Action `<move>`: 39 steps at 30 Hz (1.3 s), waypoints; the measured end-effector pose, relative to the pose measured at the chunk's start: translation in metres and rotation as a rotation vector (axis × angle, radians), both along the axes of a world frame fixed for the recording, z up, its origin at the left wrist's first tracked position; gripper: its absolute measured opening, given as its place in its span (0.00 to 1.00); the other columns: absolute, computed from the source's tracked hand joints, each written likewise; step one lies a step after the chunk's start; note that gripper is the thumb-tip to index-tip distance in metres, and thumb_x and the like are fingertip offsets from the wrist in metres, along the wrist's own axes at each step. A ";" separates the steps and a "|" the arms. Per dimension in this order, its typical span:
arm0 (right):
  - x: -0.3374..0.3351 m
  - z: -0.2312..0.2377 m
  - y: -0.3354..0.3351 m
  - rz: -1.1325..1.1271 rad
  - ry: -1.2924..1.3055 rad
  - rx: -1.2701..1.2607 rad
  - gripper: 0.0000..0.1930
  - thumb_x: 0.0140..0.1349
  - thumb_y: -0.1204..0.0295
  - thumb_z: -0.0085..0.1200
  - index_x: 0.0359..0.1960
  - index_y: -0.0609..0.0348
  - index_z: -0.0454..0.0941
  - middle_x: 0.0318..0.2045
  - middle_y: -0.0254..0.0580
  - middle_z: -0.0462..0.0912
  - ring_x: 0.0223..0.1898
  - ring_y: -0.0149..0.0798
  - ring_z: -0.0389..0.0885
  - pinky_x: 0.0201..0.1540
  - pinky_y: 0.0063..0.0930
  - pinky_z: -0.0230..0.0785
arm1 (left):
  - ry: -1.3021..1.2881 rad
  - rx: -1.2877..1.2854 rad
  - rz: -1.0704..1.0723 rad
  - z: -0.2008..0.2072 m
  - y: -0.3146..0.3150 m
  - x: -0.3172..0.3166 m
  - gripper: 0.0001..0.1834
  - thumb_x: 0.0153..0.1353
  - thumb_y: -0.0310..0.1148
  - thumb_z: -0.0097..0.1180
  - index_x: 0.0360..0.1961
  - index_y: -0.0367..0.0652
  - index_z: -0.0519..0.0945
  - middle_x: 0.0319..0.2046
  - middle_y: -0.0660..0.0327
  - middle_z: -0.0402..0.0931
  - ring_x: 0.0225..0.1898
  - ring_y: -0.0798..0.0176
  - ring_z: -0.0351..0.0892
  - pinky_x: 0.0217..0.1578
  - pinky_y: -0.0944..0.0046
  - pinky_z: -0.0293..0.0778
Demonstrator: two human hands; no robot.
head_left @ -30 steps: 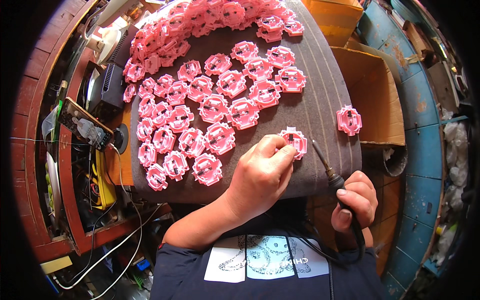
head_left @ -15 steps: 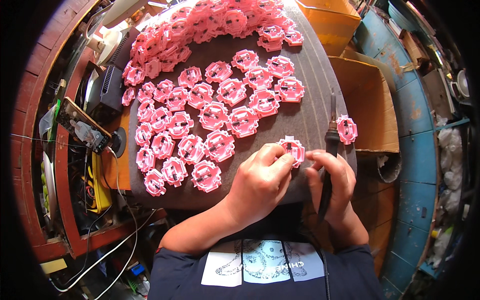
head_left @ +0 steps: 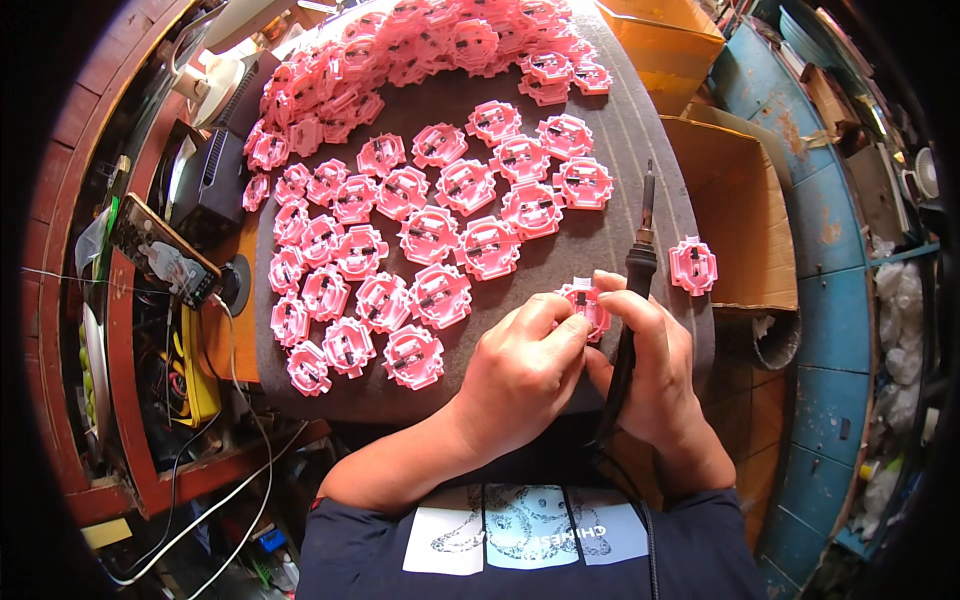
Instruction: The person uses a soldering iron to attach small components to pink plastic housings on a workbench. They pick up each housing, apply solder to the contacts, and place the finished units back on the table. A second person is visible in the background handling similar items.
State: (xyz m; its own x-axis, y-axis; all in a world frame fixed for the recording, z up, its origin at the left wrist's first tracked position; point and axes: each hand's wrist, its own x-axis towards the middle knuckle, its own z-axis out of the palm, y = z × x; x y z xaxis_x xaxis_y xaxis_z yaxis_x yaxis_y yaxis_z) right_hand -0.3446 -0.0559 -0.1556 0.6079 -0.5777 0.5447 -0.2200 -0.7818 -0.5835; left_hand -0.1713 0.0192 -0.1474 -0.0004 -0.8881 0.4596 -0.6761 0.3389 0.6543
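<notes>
My left hand (head_left: 525, 358) pinches a round pink plastic housing (head_left: 594, 312) near the front of the dark table, thumb and forefinger at its left side. A soldering iron (head_left: 641, 262) with a black handle rests in my right hand (head_left: 660, 375), its metal tip pointing away from me and off the part. The right fingertips reach the held housing from its right side and partly cover it. One single pink housing (head_left: 693, 266) lies at the table's right edge. Spread-out housings (head_left: 428, 233), each with small black parts inside, lie left of my hands.
A dense heap of pink housings (head_left: 400, 45) fills the far side of the table. Beside the table's right edge stands an open cardboard box (head_left: 735, 215). A phone (head_left: 165, 250) on a stand is at the left. The iron's black cable (head_left: 640, 500) runs toward my body.
My right hand has moved left, bringing its fingers onto the held housing. The soldering iron has shifted left and tilted with it. The left hand keeps its pinch on the housing.
</notes>
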 end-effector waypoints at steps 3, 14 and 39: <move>0.001 0.001 0.000 -0.001 0.016 -0.002 0.29 0.57 0.76 0.70 0.61 0.62 0.73 0.56 0.62 0.85 0.48 0.63 0.88 0.50 0.48 0.81 | 0.006 -0.012 -0.003 0.000 -0.001 0.000 0.12 0.60 0.19 0.67 0.45 0.36 0.84 0.41 0.51 0.80 0.38 0.46 0.86 0.37 0.52 0.83; 0.001 -0.001 0.000 -0.007 -0.007 0.006 0.27 0.59 0.75 0.70 0.60 0.62 0.73 0.54 0.62 0.86 0.45 0.62 0.88 0.47 0.47 0.81 | 0.014 -0.023 0.000 -0.001 -0.001 -0.002 0.12 0.60 0.19 0.67 0.45 0.36 0.84 0.41 0.51 0.80 0.37 0.45 0.86 0.37 0.52 0.83; -0.015 -0.014 0.015 -0.132 -0.098 -0.093 0.27 0.61 0.82 0.66 0.60 0.62 0.70 0.57 0.66 0.84 0.49 0.53 0.87 0.52 0.41 0.78 | -0.262 -0.012 0.400 -0.007 0.103 0.045 0.18 0.55 0.23 0.79 0.45 0.37 0.84 0.47 0.54 0.76 0.29 0.61 0.81 0.27 0.62 0.78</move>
State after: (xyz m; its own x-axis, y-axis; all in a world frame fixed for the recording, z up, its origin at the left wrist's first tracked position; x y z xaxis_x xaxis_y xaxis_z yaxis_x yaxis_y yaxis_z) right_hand -0.3599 -0.0411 -0.1691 0.4718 -0.5928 0.6527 -0.2695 -0.8018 -0.5334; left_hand -0.1263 0.1221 -0.1547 0.2227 -0.8371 0.4997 -0.8968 0.0251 0.4418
